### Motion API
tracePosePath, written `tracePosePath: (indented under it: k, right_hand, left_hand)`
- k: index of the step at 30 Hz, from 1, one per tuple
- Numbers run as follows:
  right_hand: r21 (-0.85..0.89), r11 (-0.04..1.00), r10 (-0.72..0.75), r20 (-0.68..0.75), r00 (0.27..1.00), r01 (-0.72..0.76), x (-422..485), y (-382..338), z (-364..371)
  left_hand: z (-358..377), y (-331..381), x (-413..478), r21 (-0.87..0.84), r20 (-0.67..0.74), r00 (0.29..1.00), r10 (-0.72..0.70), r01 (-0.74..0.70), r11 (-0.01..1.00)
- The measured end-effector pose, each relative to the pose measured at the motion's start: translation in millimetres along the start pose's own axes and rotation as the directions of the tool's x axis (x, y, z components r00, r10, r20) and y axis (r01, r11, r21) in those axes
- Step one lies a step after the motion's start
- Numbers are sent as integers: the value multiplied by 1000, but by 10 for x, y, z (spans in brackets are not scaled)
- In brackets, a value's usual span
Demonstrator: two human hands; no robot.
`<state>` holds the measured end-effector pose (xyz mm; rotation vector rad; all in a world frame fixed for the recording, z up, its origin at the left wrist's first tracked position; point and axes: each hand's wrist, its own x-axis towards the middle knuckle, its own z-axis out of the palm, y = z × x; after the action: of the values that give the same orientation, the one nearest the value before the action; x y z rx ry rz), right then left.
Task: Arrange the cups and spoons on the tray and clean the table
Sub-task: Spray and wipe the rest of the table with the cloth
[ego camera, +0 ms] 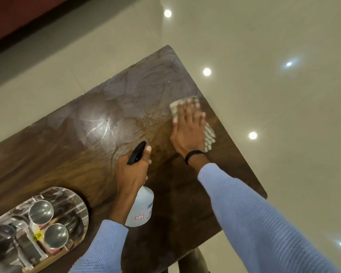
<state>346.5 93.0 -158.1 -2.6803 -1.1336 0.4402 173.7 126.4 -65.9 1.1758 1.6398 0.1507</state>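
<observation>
With the cups already on the tray at seven o'clock, the right hand, pressed flat on the cloth at two o'clock, should sweep overlapping strokes across the wet table while the left hand grips the spray bottle.

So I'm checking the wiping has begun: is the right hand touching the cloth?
Touching. The head view shows the right hand spread flat on the cloth, pressing it onto the table.
</observation>
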Motion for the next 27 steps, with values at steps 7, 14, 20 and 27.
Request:
tracePosePath:
  k: [7,14,20,27]
  right_hand:
    - [-34,962,-266,121,956,271,-660,479,-78]
    - [55,991,119,-10,993,-118,864,-102,-105]
    - [-44,931,-358,92,929,363,190,-323,72]
    - [-81,985,-149,61,987,154,-68,187,-3]
  left_hand:
    - [-9,90,150,-42,-17,1000,-24,24,999]
    - [-51,195,357,-48,-51,999,10,-13,999]
    - [-99,398,510,-92,-67,998,14,-20,996]
    - [-146,497,649,-58,-82,994,72,-77,995]
